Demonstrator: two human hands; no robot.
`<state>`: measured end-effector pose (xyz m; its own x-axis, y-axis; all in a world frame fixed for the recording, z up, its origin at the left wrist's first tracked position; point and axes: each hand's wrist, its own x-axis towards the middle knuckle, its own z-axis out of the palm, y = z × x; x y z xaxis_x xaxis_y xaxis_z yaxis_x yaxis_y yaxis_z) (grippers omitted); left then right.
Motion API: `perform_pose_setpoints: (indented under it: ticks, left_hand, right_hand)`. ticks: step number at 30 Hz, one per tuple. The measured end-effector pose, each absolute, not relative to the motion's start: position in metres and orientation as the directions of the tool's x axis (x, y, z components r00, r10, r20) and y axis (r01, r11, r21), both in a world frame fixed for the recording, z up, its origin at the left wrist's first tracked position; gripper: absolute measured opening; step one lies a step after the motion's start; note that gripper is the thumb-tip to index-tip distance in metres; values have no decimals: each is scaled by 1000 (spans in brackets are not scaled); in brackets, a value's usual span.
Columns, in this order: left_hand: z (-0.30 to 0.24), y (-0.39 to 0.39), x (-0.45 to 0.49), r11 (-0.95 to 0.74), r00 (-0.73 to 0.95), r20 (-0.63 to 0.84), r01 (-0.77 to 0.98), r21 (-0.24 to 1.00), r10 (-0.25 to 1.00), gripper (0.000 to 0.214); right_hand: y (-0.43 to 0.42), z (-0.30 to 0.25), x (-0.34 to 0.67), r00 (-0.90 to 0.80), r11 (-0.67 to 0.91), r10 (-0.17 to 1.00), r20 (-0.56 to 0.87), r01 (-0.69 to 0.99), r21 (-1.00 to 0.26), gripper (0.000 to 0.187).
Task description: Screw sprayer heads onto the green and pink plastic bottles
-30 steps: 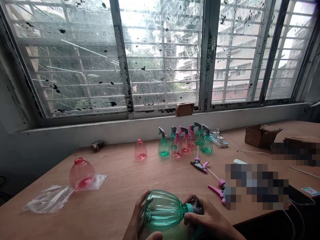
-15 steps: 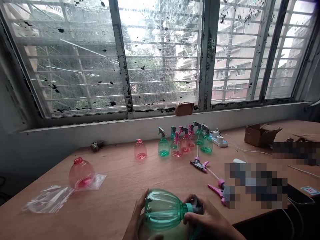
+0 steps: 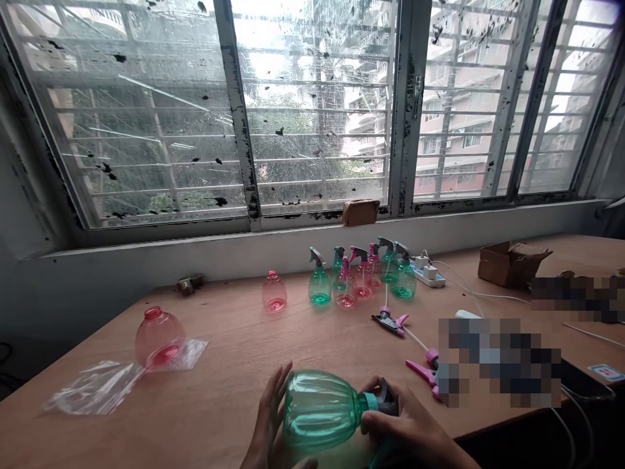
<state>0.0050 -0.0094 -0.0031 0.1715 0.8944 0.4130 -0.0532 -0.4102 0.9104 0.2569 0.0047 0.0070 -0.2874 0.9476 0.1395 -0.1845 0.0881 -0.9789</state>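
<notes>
Several windowpanes (image 3: 312, 111) overlook a wooden table (image 3: 229, 345) where the right hand (image 3: 407, 417) grips a green bottle (image 3: 322, 410), the left hand (image 3: 267, 413) splayed alongside.

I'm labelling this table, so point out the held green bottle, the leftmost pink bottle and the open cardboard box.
Green bottle (image 3: 321, 410), head view: middle of its body.
Pink bottle (image 3: 160, 337), head view: middle of its body.
Cardboard box (image 3: 502, 268), head view: its front side.

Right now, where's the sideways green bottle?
In the head view, the green bottle is at bottom centre, between your left hand and right hand.
</notes>
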Motion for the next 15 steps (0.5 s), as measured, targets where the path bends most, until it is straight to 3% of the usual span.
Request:
perform_pose_setpoints:
  ticks: [3, 7, 12, 15]
  left_hand:
    - [-5, -8, -2, -350, 174, 347, -12, 937, 922, 98]
    - [-4, -6, -8, -181, 215, 182, -25, 983, 960, 80]
    - [-7, -5, -2, -256, 210, 288, -169, 952, 934, 90]
    - [-9, -4, -5, -158, 180, 203, -240, 958, 962, 72]
  right_hand:
    - [3, 7, 256, -296, 87, 944, 144, -196, -977, 36]
    - [3, 7, 257, -289, 93, 947, 142, -176, -980, 36]
    - [5, 2, 256, -270, 84, 954, 132, -184, -979, 45]
    - [-6, -3, 256, -200, 238, 951, 234, -8, -971, 45]
